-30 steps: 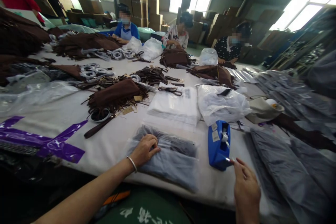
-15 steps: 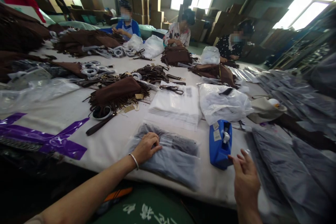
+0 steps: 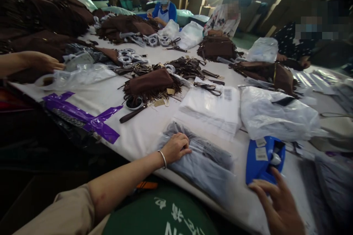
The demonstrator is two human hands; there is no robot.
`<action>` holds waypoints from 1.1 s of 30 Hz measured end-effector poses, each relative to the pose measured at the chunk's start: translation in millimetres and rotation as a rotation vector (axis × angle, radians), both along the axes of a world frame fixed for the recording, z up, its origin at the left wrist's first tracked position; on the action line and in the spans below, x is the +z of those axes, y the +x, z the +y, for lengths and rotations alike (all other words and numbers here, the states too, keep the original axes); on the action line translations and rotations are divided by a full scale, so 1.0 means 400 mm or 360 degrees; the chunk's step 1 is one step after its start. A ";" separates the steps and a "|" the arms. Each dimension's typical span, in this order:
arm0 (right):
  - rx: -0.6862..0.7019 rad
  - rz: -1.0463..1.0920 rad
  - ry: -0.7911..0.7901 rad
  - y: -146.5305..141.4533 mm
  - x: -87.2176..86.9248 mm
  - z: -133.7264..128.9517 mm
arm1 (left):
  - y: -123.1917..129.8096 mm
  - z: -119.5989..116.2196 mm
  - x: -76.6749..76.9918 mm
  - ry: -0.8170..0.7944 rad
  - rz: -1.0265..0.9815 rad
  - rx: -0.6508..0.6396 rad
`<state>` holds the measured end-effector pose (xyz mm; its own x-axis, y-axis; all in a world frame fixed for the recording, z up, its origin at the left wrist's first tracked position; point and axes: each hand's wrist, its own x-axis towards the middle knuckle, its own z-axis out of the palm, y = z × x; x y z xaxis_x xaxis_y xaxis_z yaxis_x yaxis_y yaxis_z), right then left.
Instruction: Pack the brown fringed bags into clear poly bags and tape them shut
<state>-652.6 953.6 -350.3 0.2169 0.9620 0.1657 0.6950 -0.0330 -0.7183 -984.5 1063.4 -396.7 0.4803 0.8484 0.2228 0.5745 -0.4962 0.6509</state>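
Note:
A flat grey bag in clear plastic [image 3: 204, 167] lies at the table's near edge. My left hand [image 3: 178, 147], with a bracelet at the wrist, presses on its upper left part, fingers curled together on the plastic. To the right stands a blue tape dispenser [image 3: 255, 161] with white labels on its side and a pale tape roll. My right hand [image 3: 280, 200] is at the dispenser's near end, its thumb and fingers apart, with nothing visible between them. Whether the fingertips touch the dispenser I cannot tell.
Behind the grey bag are a stack of clear plastic bags [image 3: 209, 106] and a brown fringed bag [image 3: 151, 82]. A crumpled plastic bag [image 3: 275, 117] lies behind the dispenser. Another person's hand [image 3: 45, 62] reaches in from the left. Co-workers sit across the table.
The view has turned, so the table's things appear shifted right. My left hand stays on the grey bag. My right hand stays open by the dispenser. Another person's arm now shows at left.

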 end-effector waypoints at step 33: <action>0.0860 -0.0849 -0.0608 -0.177 -0.004 0.381 | 0.001 -0.006 -0.002 0.0046 0.0054 0.0012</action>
